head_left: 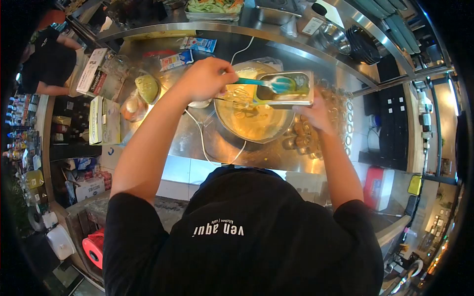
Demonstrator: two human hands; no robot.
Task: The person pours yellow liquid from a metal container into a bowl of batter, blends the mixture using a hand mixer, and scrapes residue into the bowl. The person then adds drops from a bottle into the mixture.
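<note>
My left hand (pixel 210 78) is closed around the handle of a teal spatula (pixel 252 81). The spatula's head rests inside a rectangular metal container (pixel 289 102), which looks tilted over a large mixing bowl (pixel 228 127). Gripping that container at its right end is my right hand (pixel 318 113), its fingers partly hidden. Yellow batter (pixel 261 123) fills the bowl below. Wire beaters (pixel 241 97) show above the batter, just under my left hand. A white object (pixel 200 103), partly covered by my left wrist, sits at the bowl's left edge.
Several glass jars (pixel 303 140) stand right of the bowl. A white cord (pixel 202 140) crosses the steel counter (pixel 185 148). Bags and packets (pixel 177 60) lie at left, near boxes (pixel 104 121). Overhead runs a shelf with a vegetable tray (pixel 215 17). Another person (pixel 49 61) stands far left.
</note>
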